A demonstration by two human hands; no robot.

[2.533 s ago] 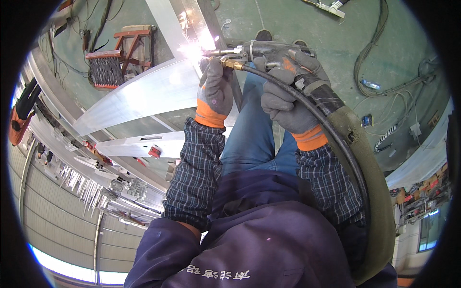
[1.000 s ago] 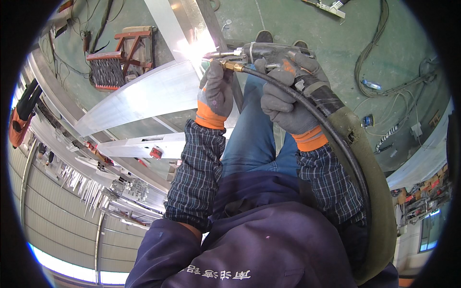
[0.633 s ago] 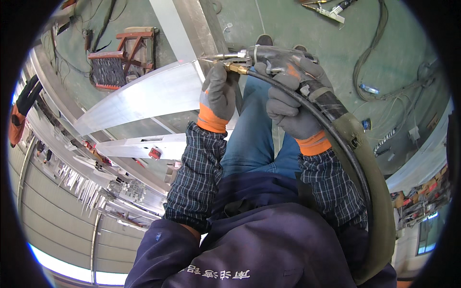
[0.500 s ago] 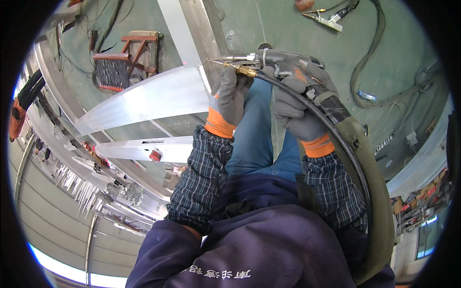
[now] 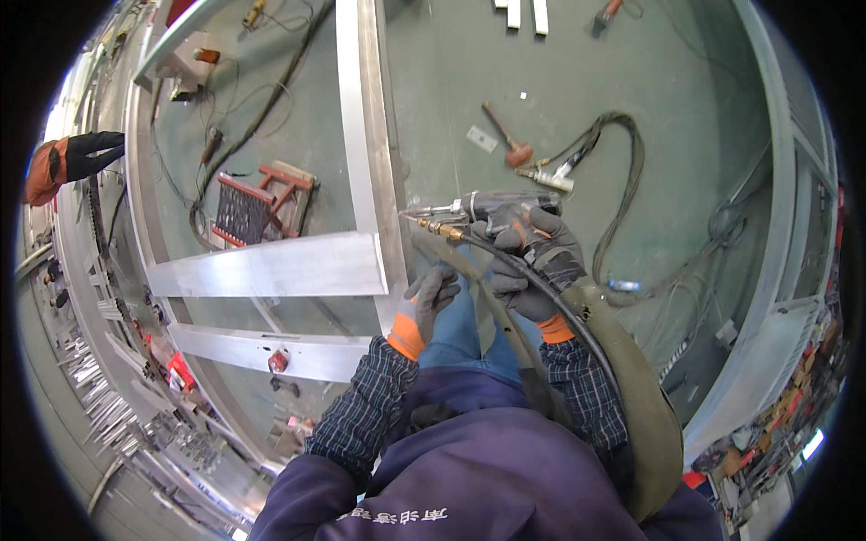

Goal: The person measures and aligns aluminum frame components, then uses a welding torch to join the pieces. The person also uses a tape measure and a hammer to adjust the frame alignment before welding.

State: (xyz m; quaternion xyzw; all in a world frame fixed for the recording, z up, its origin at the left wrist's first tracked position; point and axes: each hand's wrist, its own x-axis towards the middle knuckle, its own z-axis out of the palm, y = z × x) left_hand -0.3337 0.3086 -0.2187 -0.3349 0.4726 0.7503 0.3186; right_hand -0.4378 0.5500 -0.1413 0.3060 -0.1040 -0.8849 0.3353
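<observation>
My right hand [image 5: 548, 248], in a grey glove with an orange cuff, is wrapped around a pistol-shaped welding gun [image 5: 505, 207]. A black hose [image 5: 532, 272] with a brass fitting [image 5: 440, 229] runs below the gun and back along a green-sleeved cable [image 5: 636, 397]. The gun's narrow tip points left, close to the upright bar of a silver metal frame [image 5: 372, 126]; whether it touches I cannot tell. My left hand [image 5: 436, 288], gloved alike, hangs beside the frame's corner above my knee. Its fingers are curled together with nothing visible in them.
Two wide crossbars, an upper crossbar [image 5: 271, 266] and a lower crossbar [image 5: 316, 356], reach left. A red rack [image 5: 262, 207] stands beyond. On the floor lie a mallet [image 5: 510, 140], a white-ended tool [image 5: 546, 178], looped cables [image 5: 631, 180] and a bottle [image 5: 622, 285]. Another person [image 5: 68, 167] stands far left.
My left hand has dropped away from the brass fitting and the gun's front. The view has shifted, showing more floor ahead. My right hand still holds the welding gun.
</observation>
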